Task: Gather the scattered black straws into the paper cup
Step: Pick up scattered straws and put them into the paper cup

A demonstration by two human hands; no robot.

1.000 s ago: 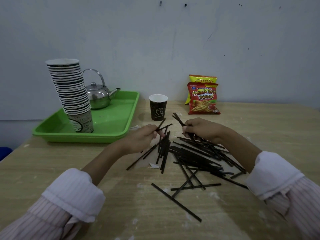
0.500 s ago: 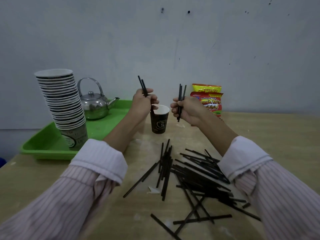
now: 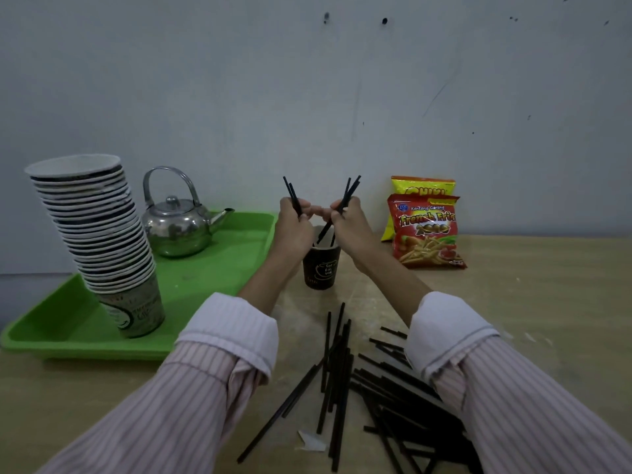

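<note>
A dark paper cup [image 3: 320, 271] stands on the wooden table, partly hidden behind my wrists. My left hand [image 3: 293, 225] grips two black straws [image 3: 291, 196] that stick up above the fist, just left of the cup's rim. My right hand [image 3: 349, 224] holds a few black straws [image 3: 348, 196] tilted, their lower ends reaching down into the cup's mouth. Both hands nearly touch above the cup. Several more black straws [image 3: 338, 374] lie scattered in a loose pile on the table between my forearms and under my right sleeve.
A green tray [image 3: 219, 278] at the left carries a leaning stack of paper cups [image 3: 99, 241] and a metal kettle [image 3: 178, 224]. Two snack bags [image 3: 425, 227] lean on the wall at the right. A small white paper scrap [image 3: 312, 443] lies near the pile.
Both hands lifted straws from the pile and carried them to the cup. They have since closed in over its mouth, and the right hand's straws now dip into it.
</note>
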